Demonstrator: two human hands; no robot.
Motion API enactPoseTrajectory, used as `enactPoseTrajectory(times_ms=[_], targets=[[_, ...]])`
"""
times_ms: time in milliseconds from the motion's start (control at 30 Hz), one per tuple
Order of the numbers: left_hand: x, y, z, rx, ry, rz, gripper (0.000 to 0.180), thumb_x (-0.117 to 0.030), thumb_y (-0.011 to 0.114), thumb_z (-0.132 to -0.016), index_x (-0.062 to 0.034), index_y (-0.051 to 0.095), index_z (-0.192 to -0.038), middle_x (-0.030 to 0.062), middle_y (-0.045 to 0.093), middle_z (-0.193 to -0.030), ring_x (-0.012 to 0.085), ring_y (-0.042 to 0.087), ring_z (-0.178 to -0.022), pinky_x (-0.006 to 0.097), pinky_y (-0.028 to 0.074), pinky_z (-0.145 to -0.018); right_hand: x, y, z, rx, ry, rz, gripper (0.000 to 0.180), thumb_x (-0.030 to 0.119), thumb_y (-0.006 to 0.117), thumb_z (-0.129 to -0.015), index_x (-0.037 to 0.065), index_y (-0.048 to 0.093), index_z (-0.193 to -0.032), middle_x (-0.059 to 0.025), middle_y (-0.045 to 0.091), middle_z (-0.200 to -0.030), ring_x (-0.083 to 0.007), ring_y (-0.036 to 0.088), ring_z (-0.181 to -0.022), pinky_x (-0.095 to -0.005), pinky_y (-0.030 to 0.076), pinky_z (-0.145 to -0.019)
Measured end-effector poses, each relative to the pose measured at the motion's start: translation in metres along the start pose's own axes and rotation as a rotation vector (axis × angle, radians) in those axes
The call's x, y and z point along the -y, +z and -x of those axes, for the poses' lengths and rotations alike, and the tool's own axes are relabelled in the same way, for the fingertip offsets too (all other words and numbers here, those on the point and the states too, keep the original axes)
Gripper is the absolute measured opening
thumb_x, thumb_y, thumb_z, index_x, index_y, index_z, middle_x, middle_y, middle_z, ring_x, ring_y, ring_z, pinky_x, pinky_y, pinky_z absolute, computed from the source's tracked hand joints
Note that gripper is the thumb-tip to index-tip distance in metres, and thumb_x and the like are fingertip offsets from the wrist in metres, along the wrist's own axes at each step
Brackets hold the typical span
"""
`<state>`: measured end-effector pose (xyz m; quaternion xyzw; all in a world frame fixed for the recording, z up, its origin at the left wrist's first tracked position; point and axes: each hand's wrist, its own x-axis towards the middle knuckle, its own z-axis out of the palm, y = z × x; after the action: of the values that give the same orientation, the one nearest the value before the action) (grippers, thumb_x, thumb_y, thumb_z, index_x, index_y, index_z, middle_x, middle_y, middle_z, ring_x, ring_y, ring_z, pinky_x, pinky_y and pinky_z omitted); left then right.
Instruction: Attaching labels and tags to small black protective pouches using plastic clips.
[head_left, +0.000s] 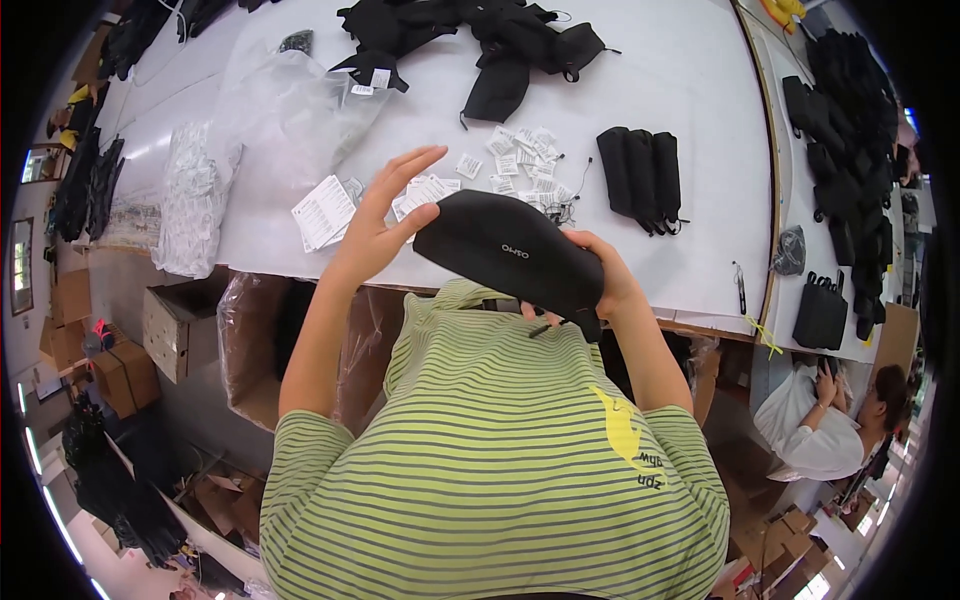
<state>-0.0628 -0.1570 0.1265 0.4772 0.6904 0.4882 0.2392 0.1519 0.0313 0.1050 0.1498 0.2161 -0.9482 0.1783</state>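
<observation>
A long black soft pouch [490, 228] with small pale print hangs slantwise before my chest, above the table's near edge. My right hand [612, 278] is closed round its right end, where a dark cord end dangles below. At the pouch's left end, my left hand [392, 212] is open with fingers stretched out; the thumb tip is at the pouch, and I cannot tell whether it touches. Behind the pouch, small white printed labels [530, 150] are scattered with thin black cords. White printed sheets [325, 212] lie beside my left hand.
Three black pouches [642, 178] lie side by side on the white table [700, 90]. More black pouches [500, 85] are heaped at the far side. Clear plastic bags [300, 110] lie left. Cardboard boxes [180, 325] stand below. Another person [830, 420] works at right.
</observation>
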Motion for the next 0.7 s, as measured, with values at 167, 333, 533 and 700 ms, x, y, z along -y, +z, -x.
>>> enactPoseTrajectory(times_ms=[167, 333, 533, 700], targets=[[-0.008, 0.030, -0.003, 0.168, -0.220, 0.337, 0.025, -0.006, 0.060, -0.086, -0.0026, 0.063, -0.111, 0.0058, 0.063, -0.111, 0.0177, 0.056, -0.107, 0.029, 0.039, -0.096, -0.001, -0.019, 0.001, -0.547, 0.089, 0.102, 0.061, 0.047, 0.046, -0.091, 0.000, 0.047, -0.129, -0.0187, 0.061, -0.110, -0.0288, 0.062, -0.093, -0.0323, 0.050, -0.082], [0.015, 0.056, 0.002, 0.099, -0.284, 0.371, 0.015, -0.011, 0.057, -0.089, -0.0017, 0.066, -0.096, 0.0073, 0.064, -0.107, 0.0178, 0.057, -0.103, 0.030, 0.039, -0.094, 0.001, -0.010, 0.022, -0.361, -0.341, 0.724, 0.032, 0.018, 0.062, -0.088, 0.010, 0.061, -0.120, -0.0050, 0.062, -0.110, -0.0099, 0.057, -0.097, -0.0260, 0.045, -0.087], [0.077, 0.077, -0.002, -0.102, -0.576, 0.605, 0.028, -0.024, 0.051, -0.095, 0.0000, 0.062, -0.104, 0.0111, 0.060, -0.113, 0.0172, 0.060, -0.086, 0.032, 0.049, -0.070, 0.038, -0.069, 0.053, -0.720, -0.485, 0.837, 0.023, 0.009, 0.060, -0.086, 0.004, 0.067, -0.107, -0.0037, 0.066, -0.100, -0.0103, 0.058, -0.093, -0.0243, 0.044, -0.085], [0.168, 0.090, 0.032, -0.212, -0.478, -0.634, 0.054, -0.026, 0.067, -0.082, 0.0003, 0.048, -0.124, 0.0174, 0.047, -0.123, 0.0311, 0.047, -0.109, 0.041, 0.041, -0.091, 0.081, -0.157, 0.085, -1.658, -1.172, 1.592, 0.043, -0.003, 0.053, -0.083, 0.008, 0.055, -0.125, -0.0132, 0.055, -0.121, -0.0293, 0.053, -0.109, -0.0338, 0.042, -0.093]])
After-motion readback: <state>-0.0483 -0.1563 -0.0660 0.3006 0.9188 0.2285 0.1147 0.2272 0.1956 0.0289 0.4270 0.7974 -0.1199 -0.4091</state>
